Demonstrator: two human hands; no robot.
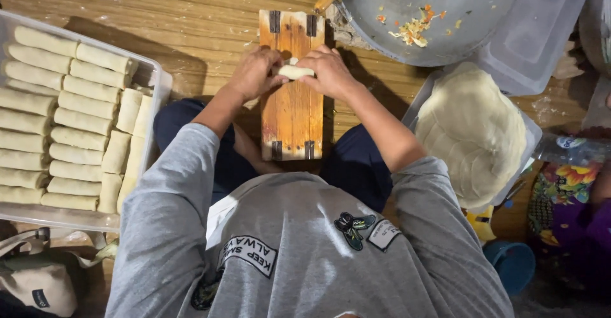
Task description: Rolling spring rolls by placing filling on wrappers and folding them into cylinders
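A small pale roll (296, 72) of thin dough, smooth and cylinder-shaped, lies crosswise on a wooden board (293, 121) and is pinched at each end by the two hands. The left hand (254, 73) closes its fingers on the roll's left end, and the right hand (331, 70) grips the right end, both resting on the board. The board is a narrow orange-brown plank with dark metal brackets at its corners, lying on a wooden plank floor. To the left a clear plastic tray (156, 79) holds rows of finished rolls (70, 121), matte and cream-coloured. To the right lies a stack of round, soft wrappers (474, 130), and above it a grey metal pan (433, 13) holds scraps of chopped filling.
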